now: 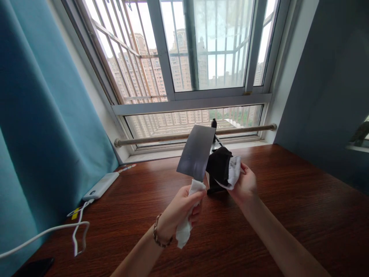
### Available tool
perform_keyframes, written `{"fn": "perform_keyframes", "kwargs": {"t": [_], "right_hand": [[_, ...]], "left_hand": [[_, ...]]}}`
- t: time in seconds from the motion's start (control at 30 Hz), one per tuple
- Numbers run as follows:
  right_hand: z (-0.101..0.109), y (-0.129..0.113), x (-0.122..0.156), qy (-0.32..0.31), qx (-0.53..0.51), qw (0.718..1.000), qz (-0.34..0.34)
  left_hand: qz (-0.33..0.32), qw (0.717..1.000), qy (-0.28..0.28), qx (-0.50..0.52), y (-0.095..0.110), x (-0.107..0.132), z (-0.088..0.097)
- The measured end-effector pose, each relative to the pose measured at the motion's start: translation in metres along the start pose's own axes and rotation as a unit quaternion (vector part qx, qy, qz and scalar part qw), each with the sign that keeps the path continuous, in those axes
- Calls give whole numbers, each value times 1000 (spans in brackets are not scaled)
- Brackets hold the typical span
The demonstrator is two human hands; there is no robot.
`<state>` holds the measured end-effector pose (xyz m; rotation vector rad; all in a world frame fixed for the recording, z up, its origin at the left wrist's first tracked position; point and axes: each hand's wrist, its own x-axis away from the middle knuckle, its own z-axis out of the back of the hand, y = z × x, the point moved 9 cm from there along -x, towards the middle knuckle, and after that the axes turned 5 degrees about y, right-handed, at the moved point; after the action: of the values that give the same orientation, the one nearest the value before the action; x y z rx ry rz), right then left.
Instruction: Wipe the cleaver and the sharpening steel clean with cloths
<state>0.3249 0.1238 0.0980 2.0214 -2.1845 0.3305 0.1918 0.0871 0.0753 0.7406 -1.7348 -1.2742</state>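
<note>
A flat grey rectangular blade is held tilted above the middle of the counter, its lower end wrapped in white tissue gripped by the left hand. Above the counter too, the right hand cups a crumpled black-and-white cloth

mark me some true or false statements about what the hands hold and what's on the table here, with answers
1. The left hand grips a white cloth at the base of a grey plate. True.
2. The right hand is empty. False: it holds a black bundle together with white fabric.
3. A white power bank lies on the wooden table beside the blue curtain. True.
4. The white cable lies on the table's right side. False: it lies on the left side, near the curtain.
</note>
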Motion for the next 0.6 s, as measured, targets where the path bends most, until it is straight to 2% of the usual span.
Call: {"fn": "perform_keyframes", "kwargs": {"t": [0.2, 0.27, 0.4, 0.5, 0.6], "right_hand": [[7, 18, 7, -15, 99, 993, -63], [8, 19, 6, -25, 115, 992, -54], [10, 19, 3, -79, 102, 992, 8], [14, 30, 8, -82, 113, 990, -21], [2, 33, 21, -101, 109, 989, -21]], "left_hand": [[-21, 998, 14, -53, -1, 6, -8], [-24, 998, 6, -66, -3, 8, -13], [-57, 994, -2, -96, -2, 12, -19], [-82, 989, 7, -126, 0, 13, -21], [-90, 984, 12, -153, -1, 15, -22]]}}
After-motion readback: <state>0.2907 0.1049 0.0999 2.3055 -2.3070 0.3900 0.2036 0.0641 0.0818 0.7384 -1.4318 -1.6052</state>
